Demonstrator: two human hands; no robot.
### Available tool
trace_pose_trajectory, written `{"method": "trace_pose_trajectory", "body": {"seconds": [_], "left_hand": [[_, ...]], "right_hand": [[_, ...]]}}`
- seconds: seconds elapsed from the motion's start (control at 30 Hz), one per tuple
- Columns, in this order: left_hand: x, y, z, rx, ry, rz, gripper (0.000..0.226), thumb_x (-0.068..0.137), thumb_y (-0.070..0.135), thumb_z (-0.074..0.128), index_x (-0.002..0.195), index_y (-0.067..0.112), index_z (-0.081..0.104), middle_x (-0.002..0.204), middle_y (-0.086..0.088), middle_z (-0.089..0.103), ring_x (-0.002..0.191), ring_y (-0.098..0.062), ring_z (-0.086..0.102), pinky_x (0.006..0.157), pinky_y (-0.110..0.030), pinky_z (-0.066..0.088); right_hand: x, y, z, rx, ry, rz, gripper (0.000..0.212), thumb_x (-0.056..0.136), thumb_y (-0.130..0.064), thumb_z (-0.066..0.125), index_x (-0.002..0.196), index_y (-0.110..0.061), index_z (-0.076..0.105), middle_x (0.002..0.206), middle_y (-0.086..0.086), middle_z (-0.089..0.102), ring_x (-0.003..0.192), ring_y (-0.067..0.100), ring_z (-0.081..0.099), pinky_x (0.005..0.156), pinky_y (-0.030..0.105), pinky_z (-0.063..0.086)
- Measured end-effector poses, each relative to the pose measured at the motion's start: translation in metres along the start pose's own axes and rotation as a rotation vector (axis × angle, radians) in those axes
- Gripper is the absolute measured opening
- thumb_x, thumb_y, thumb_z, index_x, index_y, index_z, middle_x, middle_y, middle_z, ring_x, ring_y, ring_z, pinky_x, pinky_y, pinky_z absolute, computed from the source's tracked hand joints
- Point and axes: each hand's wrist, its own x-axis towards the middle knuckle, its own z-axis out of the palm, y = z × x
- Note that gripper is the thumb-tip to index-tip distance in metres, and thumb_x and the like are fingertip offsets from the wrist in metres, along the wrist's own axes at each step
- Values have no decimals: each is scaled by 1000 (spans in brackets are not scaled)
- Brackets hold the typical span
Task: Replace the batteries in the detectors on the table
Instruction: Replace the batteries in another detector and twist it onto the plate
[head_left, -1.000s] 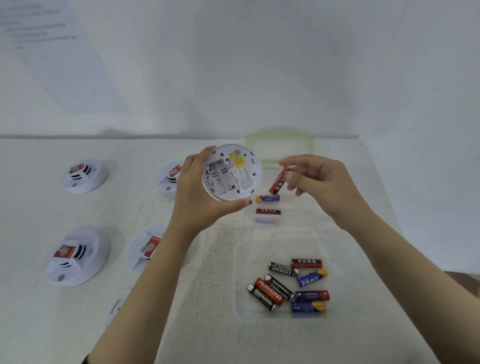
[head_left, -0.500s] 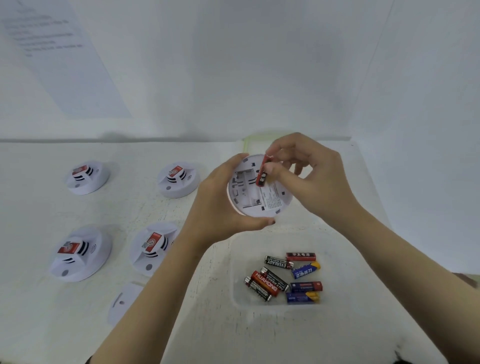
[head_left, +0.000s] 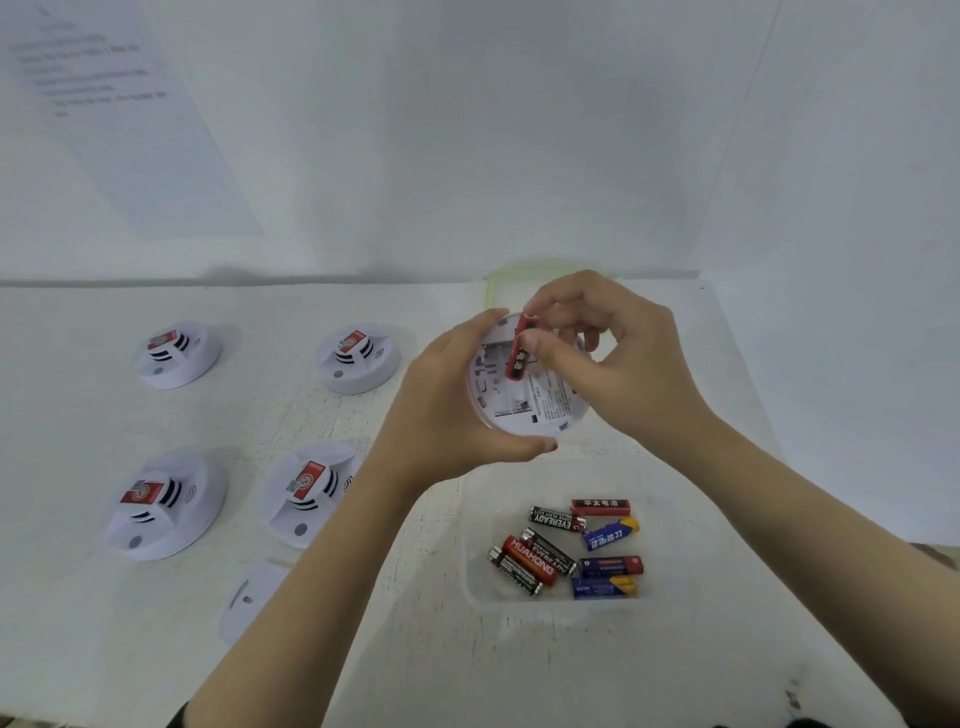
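My left hand (head_left: 447, 410) grips a round white detector (head_left: 524, 405) above the table, its open back with the battery bay facing me. My right hand (head_left: 602, 353) pinches a red battery (head_left: 518, 349) between thumb and fingers, held upright against the bay at the detector's upper left. Whether the battery sits in its slot is hidden by my fingers. A clear tray (head_left: 483, 561) in front of my hands holds several loose batteries (head_left: 561, 551), red, black and blue.
Several white detectors stand on the white table to the left: two at the back (head_left: 176, 353) (head_left: 358, 358) and two nearer (head_left: 166, 504) (head_left: 306, 493). A white cover plate (head_left: 249, 597) lies by my left forearm. A green-rimmed lid (head_left: 493, 286) lies behind my hands, against the wall.
My right hand carried the red battery from the right onto the detector's open back. The left hand shifted the detector slightly rightward. The two batteries seen lying behind it are now hidden.
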Motion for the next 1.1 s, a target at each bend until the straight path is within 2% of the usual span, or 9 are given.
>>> {"method": "trace_pose_trajectory", "body": {"seconds": [0.2, 0.33, 0.43, 0.5, 0.63, 0.73, 0.87, 1.0, 1.1], "left_hand": [[1, 2, 0, -7, 3, 17, 102, 50, 57, 79, 135, 13, 46, 122, 6, 60, 110, -7, 54, 95, -11, 40], [0, 7, -1, -17, 49, 28, 100, 51, 55, 80, 134, 11, 47, 118, 10, 58, 109, -3, 54, 95, -9, 39], [2, 10, -3, -15, 99, 29, 94, 53, 52, 76, 131, 7, 49, 117, 12, 57, 108, -1, 53, 95, -10, 40], [1, 10, -3, -11, 100, 32, 95, 53, 52, 77, 131, 6, 49, 118, 12, 56, 108, -1, 53, 95, -9, 40], [-3, 7, -4, -12, 86, 25, 100, 51, 54, 81, 132, 5, 49, 117, 9, 57, 106, -2, 55, 94, -9, 41], [-3, 8, -5, -13, 82, 25, 100, 50, 55, 80, 131, 5, 49, 115, 8, 57, 104, -1, 53, 92, -4, 38], [-4, 9, -5, -14, 77, 26, 101, 50, 56, 80, 131, 4, 50, 115, 5, 59, 104, -3, 54, 92, -5, 39], [-3, 9, -5, -29, 89, 12, 101, 50, 56, 79, 131, 3, 50, 114, 3, 60, 103, -3, 55, 91, -6, 41], [-3, 4, -3, -28, 86, -12, 103, 50, 57, 79, 131, 2, 50, 116, -1, 62, 103, -3, 56, 92, -7, 41]], "right_hand": [[-2, 13, 2, -287, -66, -152, 15, 80, -19, 67, 94, -16, 68, 86, -10, 64, 81, 12, 57, 74, 23, 44], [-7, 16, 3, -436, -100, -122, 30, 82, -36, 58, 110, -27, 62, 131, 4, 51, 126, 17, 39, 104, 34, 28], [-12, 13, 6, -312, -246, -2, 36, 85, -38, 56, 120, -35, 51, 142, 2, 43, 144, 9, 13, 108, 29, 25], [-13, 13, 6, -226, -250, 15, 31, 87, -34, 54, 118, -34, 51, 138, 1, 47, 144, 6, 13, 104, 23, 29], [-13, 16, 6, -212, -227, -11, 23, 89, -27, 55, 111, -27, 59, 141, 6, 45, 142, 10, 23, 103, 36, 41], [-11, 13, 5, -249, -211, -23, 19, 88, -28, 55, 105, -23, 63, 146, 7, 40, 134, 15, 37, 97, 39, 46], [-8, 10, 4, -296, -247, -70, 26, 88, -37, 48, 102, -23, 64, 146, 3, 40, 122, 21, 48, 93, 42, 47], [-7, 8, 2, -369, -277, -84, 23, 89, -34, 48, 101, -23, 65, 145, 2, 41, 116, 28, 51, 90, 44, 48], [-4, 11, 1, -352, -282, -90, 26, 90, -34, 48, 104, -25, 67, 146, 1, 42, 124, 17, 48, 94, 37, 47]]}}
